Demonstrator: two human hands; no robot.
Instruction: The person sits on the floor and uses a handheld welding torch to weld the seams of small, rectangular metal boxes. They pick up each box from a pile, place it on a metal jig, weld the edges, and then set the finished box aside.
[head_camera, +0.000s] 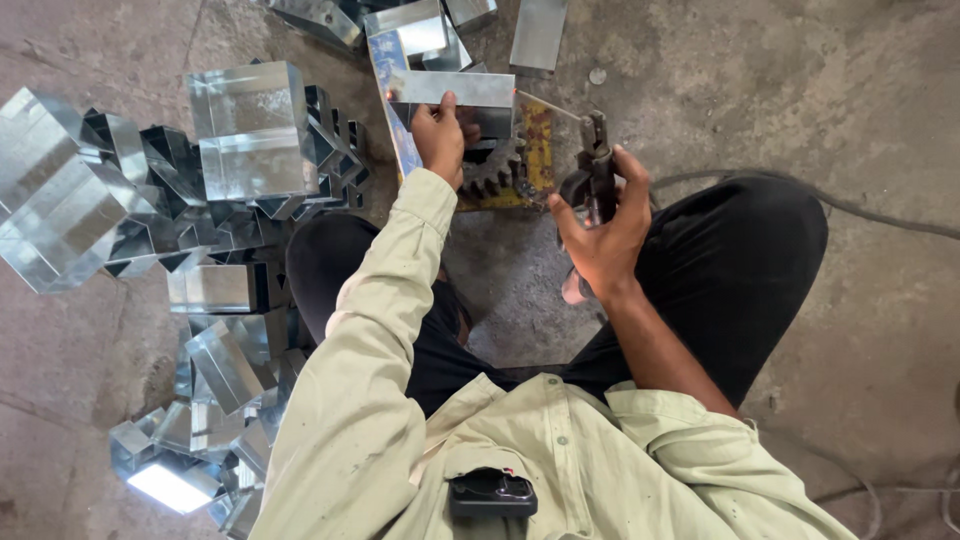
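My left hand (440, 135) grips a shiny sheet-metal box piece (455, 90) and steadies it on a rusty yellow plate with a toothed gear (505, 170). My right hand (605, 230) is closed around a dark welding electrode holder (595, 165). A thin rod (548, 106) runs from the holder up and left, and its tip touches the right end of the metal piece. I squat over the work, with my knees to either side.
Several folded sheet-metal boxes (245, 130) lie heaped on the concrete floor to my left, down to the lower left (170, 470). More metal pieces (420, 25) and a flat strip (540, 30) lie ahead. A cable (880, 215) runs along the floor at right.
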